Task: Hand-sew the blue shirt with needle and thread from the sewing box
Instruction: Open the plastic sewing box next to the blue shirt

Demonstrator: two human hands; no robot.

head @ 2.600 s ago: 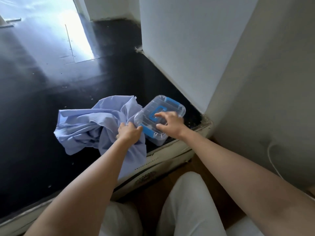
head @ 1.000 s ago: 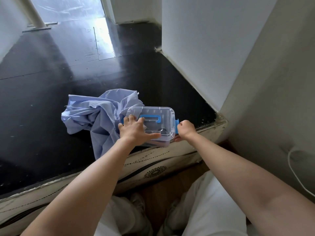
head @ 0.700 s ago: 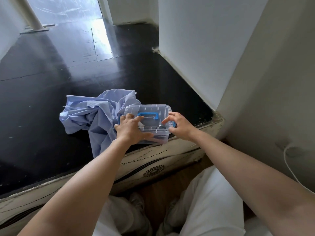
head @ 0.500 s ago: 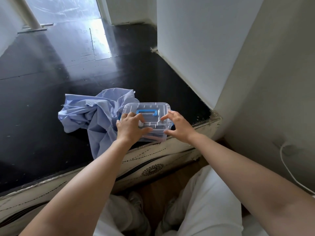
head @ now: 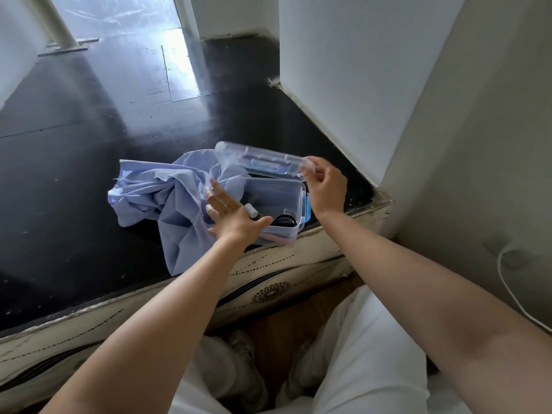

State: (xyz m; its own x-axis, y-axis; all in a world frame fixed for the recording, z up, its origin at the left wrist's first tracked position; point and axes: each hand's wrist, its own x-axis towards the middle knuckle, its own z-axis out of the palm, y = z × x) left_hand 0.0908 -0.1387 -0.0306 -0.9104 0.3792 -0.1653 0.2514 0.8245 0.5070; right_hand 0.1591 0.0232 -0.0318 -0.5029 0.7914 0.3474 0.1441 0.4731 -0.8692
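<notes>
The clear sewing box (head: pixel 277 195) with blue clips stands open on the black surface near its front edge. My right hand (head: pixel 325 186) pinches the right end of the clear lid (head: pixel 260 159) and holds it tilted above the box. My left hand (head: pixel 231 218) rests with straight fingers against the box's left side. Inside the box lie a dark spool (head: pixel 254 212) and black-handled scissors (head: pixel 285 221). The crumpled blue shirt (head: pixel 161 198) lies to the left of the box, touching it.
A white wall block (head: pixel 352 85) rises just behind and right of the box. The black surface (head: pixel 74 174) stretches far to the left and back. Its patterned front edge (head: pixel 268 273) is below the box, and my white-trousered legs (head: pixel 358 354) are under it. A white cable (head: pixel 507 282) hangs at right.
The lid was on the box with both hands on it; now my right hand has lifted the lid up and back, and my left hand has moved to the box's left side.
</notes>
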